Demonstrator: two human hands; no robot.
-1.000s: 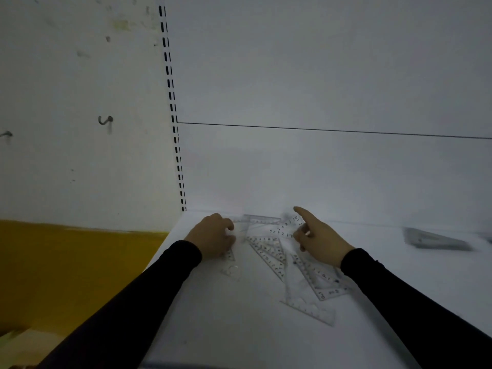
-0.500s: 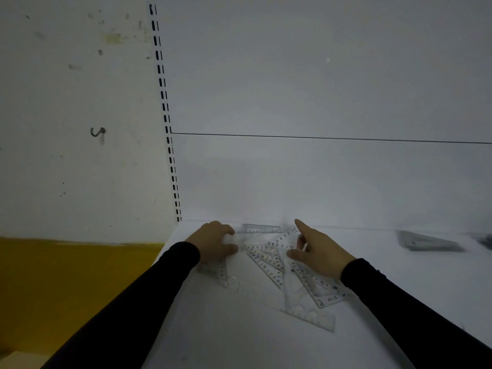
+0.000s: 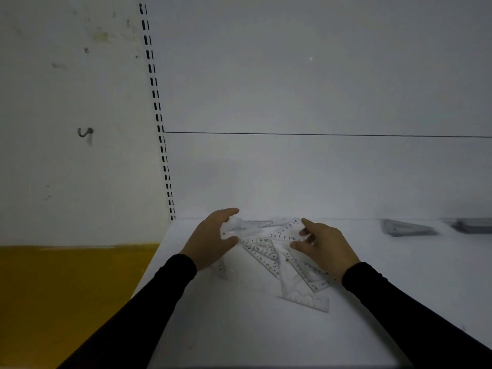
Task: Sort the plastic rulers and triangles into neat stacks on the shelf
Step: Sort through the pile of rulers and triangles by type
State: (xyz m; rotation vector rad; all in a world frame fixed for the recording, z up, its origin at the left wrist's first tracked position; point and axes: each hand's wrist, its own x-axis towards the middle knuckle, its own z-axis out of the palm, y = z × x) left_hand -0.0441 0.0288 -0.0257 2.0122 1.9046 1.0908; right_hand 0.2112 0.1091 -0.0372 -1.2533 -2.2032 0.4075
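A loose pile of clear plastic rulers and triangles [image 3: 263, 258] lies on the white shelf [image 3: 239, 328] between my hands. My left hand [image 3: 210, 239] is at the pile's left end, with its index finger and thumb curled round a clear plastic piece [image 3: 241, 225] whose shape is blurred. My right hand [image 3: 326, 247] pinches a clear triangle with printed numbers [image 3: 285, 232] at the pile's back right. Another clear triangle [image 3: 306, 299] lies flat at the front of the pile. A short ruler end [image 3: 220, 270] shows under my left wrist.
Two grey stacks [image 3: 407, 228] [image 3: 474, 225] sit at the back right of the shelf against the white back panel. A slotted upright [image 3: 159, 121] marks the shelf's left back corner. Left of the shelf edge is a wall with a hook [image 3: 85, 132] and a yellow band [image 3: 66, 288].
My left hand has lifted off the pile and spread its index finger and thumb round a clear piece. My right hand has stayed on the numbered triangle.
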